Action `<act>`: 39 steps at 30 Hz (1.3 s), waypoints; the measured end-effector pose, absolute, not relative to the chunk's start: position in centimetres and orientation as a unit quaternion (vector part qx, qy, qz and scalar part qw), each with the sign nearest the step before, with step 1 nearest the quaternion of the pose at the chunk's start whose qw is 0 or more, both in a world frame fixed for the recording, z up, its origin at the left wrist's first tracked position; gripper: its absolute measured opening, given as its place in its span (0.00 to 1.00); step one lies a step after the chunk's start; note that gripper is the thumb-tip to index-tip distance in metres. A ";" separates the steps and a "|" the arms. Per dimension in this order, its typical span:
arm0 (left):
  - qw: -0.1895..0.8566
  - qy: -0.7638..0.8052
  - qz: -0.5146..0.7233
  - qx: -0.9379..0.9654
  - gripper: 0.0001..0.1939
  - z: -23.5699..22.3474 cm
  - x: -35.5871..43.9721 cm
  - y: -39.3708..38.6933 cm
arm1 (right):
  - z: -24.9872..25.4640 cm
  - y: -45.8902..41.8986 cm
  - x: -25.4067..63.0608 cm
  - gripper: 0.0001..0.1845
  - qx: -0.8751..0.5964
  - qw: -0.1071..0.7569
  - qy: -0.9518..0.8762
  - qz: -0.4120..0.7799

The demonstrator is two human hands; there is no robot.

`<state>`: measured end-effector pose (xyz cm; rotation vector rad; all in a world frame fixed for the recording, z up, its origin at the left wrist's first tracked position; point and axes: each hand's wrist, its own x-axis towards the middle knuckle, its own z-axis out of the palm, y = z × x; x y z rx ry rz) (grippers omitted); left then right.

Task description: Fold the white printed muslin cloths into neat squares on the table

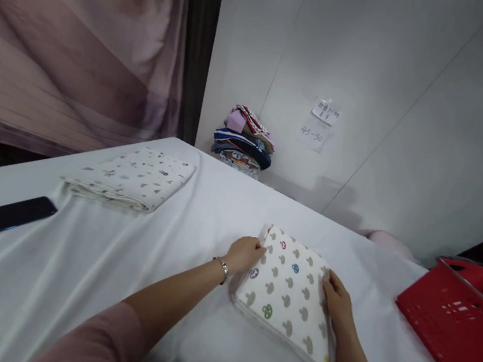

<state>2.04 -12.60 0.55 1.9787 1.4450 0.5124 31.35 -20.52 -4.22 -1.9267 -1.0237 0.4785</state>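
A folded white cloth (289,294) with grey mushroom prints and a few coloured ones lies on the table, its layers stacked into a thick, flat rectangle. My left hand (245,254) grips its left edge near the far corner, fingers closed, a bracelet on the wrist. On the opposite side my right hand (338,302) holds the right edge, with the thumb over the top and the other fingers partly hidden. A second folded white cloth (132,177), printed with small grey-green motifs, rests at the far left, apart from both hands.
A white sheet covers the table (202,223). A dark, flat, long object (6,217) lies at the left edge. The red plastic basket (451,327) stands on the right. Beyond the far edge are a pile of folded fabrics (244,138) and a wall with paper notes (320,123).
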 end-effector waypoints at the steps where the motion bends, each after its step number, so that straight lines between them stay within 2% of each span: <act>1: 0.318 0.551 0.189 0.748 0.15 0.5 2.5 -12.3 | -4.7 -20.7 31.5 0.35 -0.768 0.452 -0.400 0.212; 5: 0.319 0.566 0.181 0.739 0.16 0.3 3.8 -11.7 | -5.7 -20.9 31.5 0.36 -0.733 0.495 -0.382 0.268; 11: 0.316 0.584 0.196 0.721 0.13 -0.5 3.9 -11.1 | -5.2 -20.7 30.5 0.39 -0.763 0.441 -0.411 0.234; 17: 0.329 0.594 0.190 0.709 0.14 -1.7 3.2 -11.1 | -4.5 -21.0 29.7 0.39 -0.763 0.440 -0.413 0.233; 23: 0.337 0.583 0.185 0.715 0.18 0.0 4.7 -10.1 | -4.7 -21.0 29.6 0.39 -0.765 0.426 -0.432 0.215; 29: 0.319 0.602 0.191 0.707 0.11 0.2 5.9 -9.6 | -4.4 -21.1 29.4 0.39 -0.759 0.435 -0.431 0.221; 37: 0.307 0.620 0.175 0.700 0.08 -0.6 5.8 -9.2 | -4.8 -20.8 29.4 0.39 -0.744 0.463 -0.419 0.237; 39: 0.301 0.624 0.179 0.699 0.10 -0.4 6.2 -8.9 | -4.9 -20.8 29.4 0.38 -0.741 0.469 -0.419 0.237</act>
